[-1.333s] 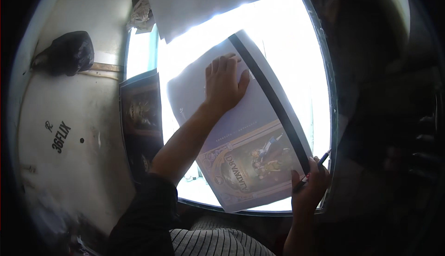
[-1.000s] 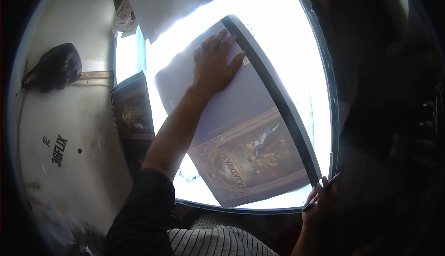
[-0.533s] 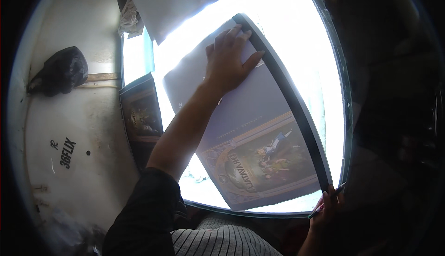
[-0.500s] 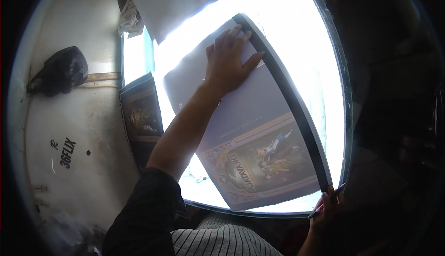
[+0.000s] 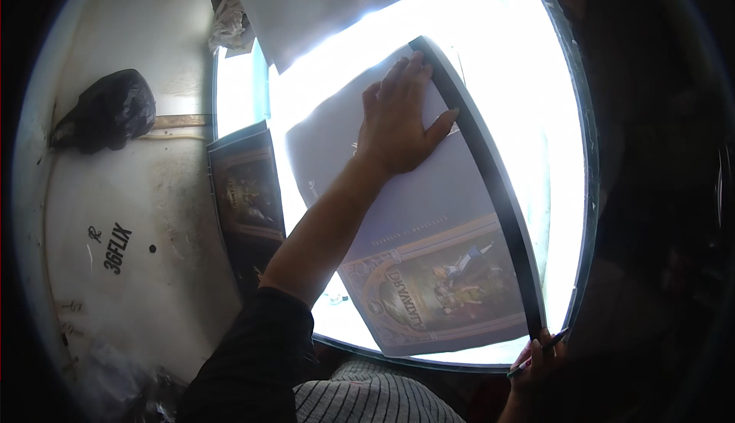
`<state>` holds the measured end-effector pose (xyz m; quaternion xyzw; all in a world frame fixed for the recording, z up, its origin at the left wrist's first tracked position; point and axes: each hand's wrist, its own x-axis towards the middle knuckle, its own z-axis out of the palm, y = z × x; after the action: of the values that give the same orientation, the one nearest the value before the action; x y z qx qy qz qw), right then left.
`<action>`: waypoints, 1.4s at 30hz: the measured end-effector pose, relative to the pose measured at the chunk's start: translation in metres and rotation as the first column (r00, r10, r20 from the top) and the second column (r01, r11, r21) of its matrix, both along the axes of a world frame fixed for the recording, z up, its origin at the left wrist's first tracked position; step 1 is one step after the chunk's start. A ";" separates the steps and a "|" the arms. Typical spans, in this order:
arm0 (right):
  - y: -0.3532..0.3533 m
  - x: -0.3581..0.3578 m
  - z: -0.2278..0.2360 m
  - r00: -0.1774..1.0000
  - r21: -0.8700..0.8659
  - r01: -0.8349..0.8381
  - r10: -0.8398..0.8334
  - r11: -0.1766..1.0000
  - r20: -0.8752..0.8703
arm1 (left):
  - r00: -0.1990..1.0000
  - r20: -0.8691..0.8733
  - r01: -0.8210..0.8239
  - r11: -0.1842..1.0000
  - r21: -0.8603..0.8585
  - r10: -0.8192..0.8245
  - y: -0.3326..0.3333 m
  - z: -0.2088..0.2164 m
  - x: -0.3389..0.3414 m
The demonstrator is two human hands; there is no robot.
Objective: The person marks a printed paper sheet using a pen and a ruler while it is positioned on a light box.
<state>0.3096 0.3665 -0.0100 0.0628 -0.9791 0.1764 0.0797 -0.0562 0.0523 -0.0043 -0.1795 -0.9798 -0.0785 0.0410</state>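
A large sheet (image 5: pixel 429 193) with a faint picture showing at its near end lies slanted on a brightly lit glass table (image 5: pixel 513 63). Along its right side runs a long dark ruler-like strip (image 5: pixel 498 186). My left hand (image 5: pixel 398 120) is spread flat on the upper part of the sheet, with its fingertips and thumb at the strip. Down at the strip's near end, my right hand (image 5: pixel 540 358) is closed round a thin pen-like tool (image 5: pixel 553 340). The tool's exact kind cannot be made out, and my right fingers are partly in shadow.
A dark printed booklet or sheet (image 5: pixel 245 186) lies under my left forearm at the table's left edge. Another pale sheet (image 5: pixel 329 2) covers the far side. On the white surface at left sit a black plastic bag (image 5: pixel 115 113) and a wooden strip (image 5: pixel 180 121).
The whole view has shifted, so the things appear a little farther right and lower. Both hands keep nearly the same places on the sheet and the strip.
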 end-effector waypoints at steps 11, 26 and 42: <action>0.003 0.008 -0.007 1.000 -0.008 -0.006 0.007 1.000 0.028 | 0.999 0.046 -0.011 1.000 -0.014 0.012 0.001 0.002 0.000; 0.001 0.000 -0.001 1.000 0.010 -0.021 0.021 1.000 0.013 | 1.000 0.023 -0.014 1.000 0.002 0.014 -0.002 0.004 -0.001; 0.002 -0.027 0.015 0.996 -0.124 0.088 -0.085 0.988 0.029 | 0.995 0.085 -0.051 0.998 0.024 0.049 0.006 0.005 -0.007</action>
<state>0.2829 0.3682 0.0051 0.0132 -0.9688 0.2345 0.0796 -0.0633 0.0585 0.0005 -0.1509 -0.9837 -0.0978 0.0039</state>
